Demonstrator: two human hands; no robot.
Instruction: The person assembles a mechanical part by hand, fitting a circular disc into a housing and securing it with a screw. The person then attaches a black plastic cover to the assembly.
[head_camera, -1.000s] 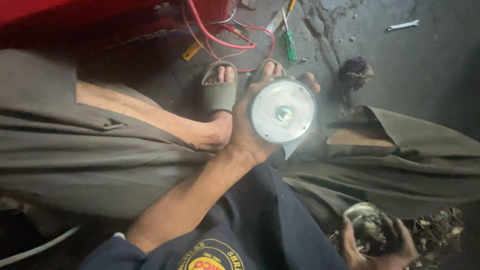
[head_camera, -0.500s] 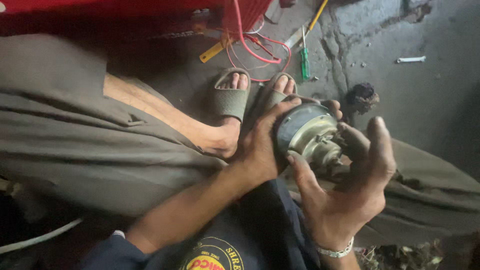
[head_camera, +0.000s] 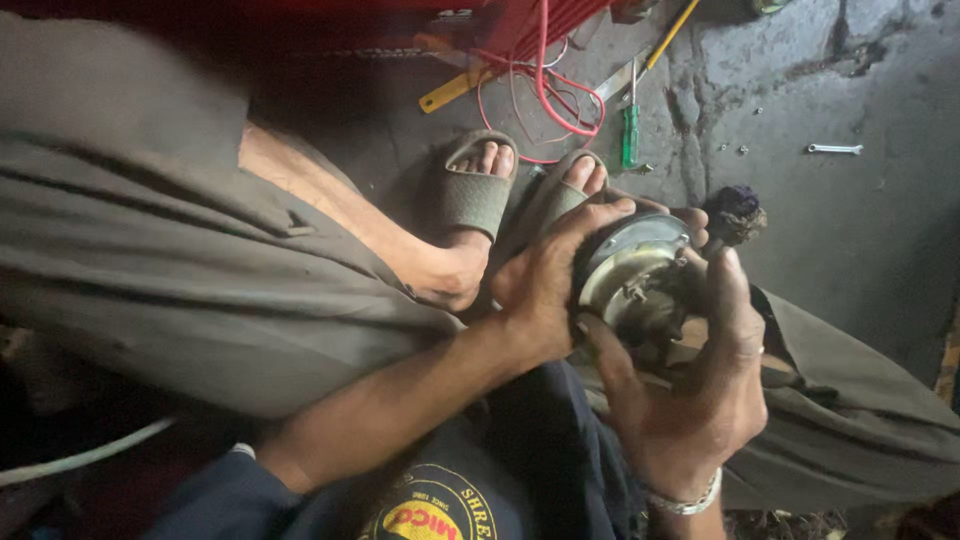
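Hiding the motor part (head_camera: 635, 275) (half seen): both hands.

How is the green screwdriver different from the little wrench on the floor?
The green screwdriver has a bright green plastic handle; the small wrench is bare silver metal. The screwdriver points up and down in the picture, near the red wires; the wrench lies sideways, alone on bare concrete. Both lie flat, untouched.

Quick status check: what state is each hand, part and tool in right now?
left hand: gripping the round metal motor part from its left side
right hand: cupping the part from below, fingers on its inner face
round metal motor part: held off the floor, open inner side tilted toward the camera
green-handled screwdriver: lying on the floor
small wrench: lying on the floor
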